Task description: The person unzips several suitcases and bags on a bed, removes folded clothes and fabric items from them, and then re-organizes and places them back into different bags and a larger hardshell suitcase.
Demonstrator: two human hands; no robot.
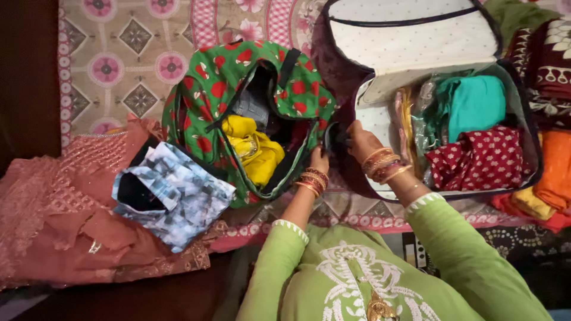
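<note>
A green bag with red strawberry print lies unzipped on the bed, with yellow cloth and dark clothes inside. My left hand grips the bag's near right edge. My right hand is next to it, closed on a small dark item between the bag and an open suitcase. Both wrists wear bangles. The suitcase holds teal cloth and a maroon dotted cloth.
A blue and white patterned garment lies on pink embroidered fabric at the left. Orange and yellow cloths are piled right of the suitcase. A patterned bedsheet covers the far side.
</note>
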